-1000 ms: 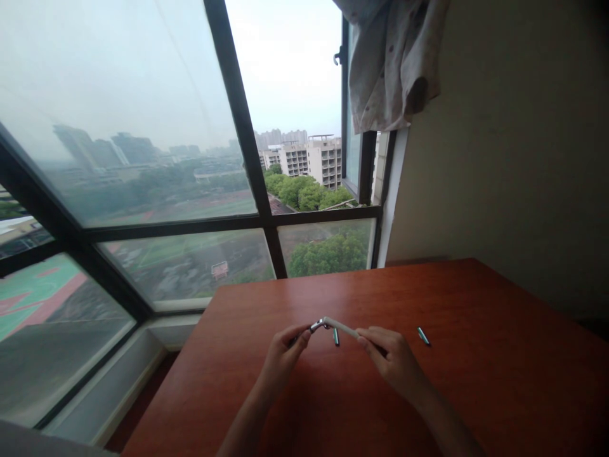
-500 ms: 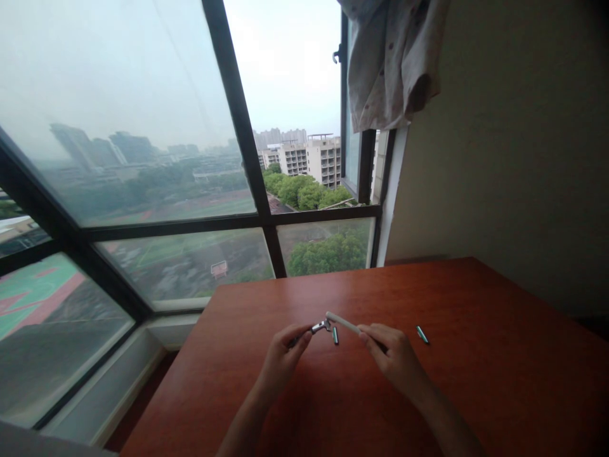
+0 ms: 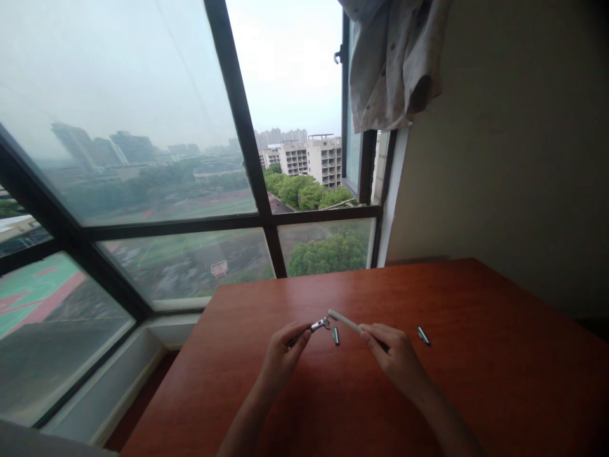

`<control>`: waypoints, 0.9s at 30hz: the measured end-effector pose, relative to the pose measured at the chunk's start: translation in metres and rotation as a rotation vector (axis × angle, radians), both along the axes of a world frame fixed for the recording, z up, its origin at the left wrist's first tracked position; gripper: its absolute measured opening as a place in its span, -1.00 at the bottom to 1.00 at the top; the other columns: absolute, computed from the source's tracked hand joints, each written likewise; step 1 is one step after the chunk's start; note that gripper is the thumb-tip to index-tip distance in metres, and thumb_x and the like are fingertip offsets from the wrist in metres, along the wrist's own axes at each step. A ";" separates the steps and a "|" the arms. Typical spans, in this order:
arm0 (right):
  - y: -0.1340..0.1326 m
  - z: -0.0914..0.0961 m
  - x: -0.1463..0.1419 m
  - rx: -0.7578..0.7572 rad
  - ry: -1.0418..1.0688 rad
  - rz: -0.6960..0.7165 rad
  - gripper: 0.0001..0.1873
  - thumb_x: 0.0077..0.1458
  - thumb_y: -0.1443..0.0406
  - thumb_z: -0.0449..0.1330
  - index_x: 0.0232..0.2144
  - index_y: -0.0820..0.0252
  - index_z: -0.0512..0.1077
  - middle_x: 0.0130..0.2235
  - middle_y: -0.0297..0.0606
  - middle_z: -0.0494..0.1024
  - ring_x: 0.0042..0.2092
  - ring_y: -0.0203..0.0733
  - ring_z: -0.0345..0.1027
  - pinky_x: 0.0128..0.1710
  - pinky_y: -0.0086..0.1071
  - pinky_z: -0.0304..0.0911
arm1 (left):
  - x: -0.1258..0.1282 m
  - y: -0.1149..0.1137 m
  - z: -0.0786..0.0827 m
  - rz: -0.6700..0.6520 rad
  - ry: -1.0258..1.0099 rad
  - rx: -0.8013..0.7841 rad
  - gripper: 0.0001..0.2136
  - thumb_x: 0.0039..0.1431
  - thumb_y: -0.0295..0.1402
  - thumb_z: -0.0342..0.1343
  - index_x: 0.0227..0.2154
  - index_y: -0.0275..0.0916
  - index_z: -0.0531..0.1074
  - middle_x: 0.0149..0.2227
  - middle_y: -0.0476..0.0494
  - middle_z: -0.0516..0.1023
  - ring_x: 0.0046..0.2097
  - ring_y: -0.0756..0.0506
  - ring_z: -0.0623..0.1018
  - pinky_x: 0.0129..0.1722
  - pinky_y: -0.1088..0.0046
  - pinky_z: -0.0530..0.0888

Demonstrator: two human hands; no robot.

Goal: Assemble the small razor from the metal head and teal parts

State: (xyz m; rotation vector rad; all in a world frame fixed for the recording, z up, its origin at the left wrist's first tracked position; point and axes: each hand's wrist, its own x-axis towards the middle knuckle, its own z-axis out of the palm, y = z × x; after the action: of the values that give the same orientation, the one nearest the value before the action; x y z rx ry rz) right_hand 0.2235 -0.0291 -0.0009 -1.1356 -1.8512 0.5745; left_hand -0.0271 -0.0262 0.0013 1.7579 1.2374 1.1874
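Observation:
My left hand (image 3: 280,357) is closed round a razor handle (image 3: 318,324), whose silver head end points right. In my right hand (image 3: 394,353) is a slim, pale, brush-like stick (image 3: 345,321), pinched near its lower end and slanting up to the left. The stick's tip is close to the razor handle's head end; I cannot tell whether they touch. Just below this spot a small razor blade cartridge (image 3: 335,336), dark and green, lies on the table. A second cartridge (image 3: 423,336) lies to the right of my right hand.
Both hands are above a reddish-brown wooden table (image 3: 328,412). Beyond its far edge stands a dark-framed window (image 3: 266,219), with one pane open. A curtain (image 3: 392,70) hangs at upper right, beside a plain wall (image 3: 499,158).
The razor handle and the stick's tip have shifted very slightly. Both hands keep their grips, and the cartridges stay where they were on the table.

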 end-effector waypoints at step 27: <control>0.000 -0.005 -0.001 0.038 -0.097 -0.011 -0.64 0.24 0.19 -0.02 -0.24 0.21 0.53 -0.39 -0.18 0.55 -0.37 -0.16 0.40 -0.36 -0.38 0.26 | 0.001 -0.002 0.006 0.021 0.015 0.034 -0.75 0.15 -0.26 0.11 -0.21 -0.27 0.58 -0.29 -0.21 0.60 -0.28 -0.13 0.51 -0.31 0.45 0.42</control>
State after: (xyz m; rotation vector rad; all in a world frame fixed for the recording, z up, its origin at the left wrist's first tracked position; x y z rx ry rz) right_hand 0.2226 -0.0291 -0.0056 -1.1658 -1.9297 0.4837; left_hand -0.0257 -0.0282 0.0070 1.7859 1.2544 1.2161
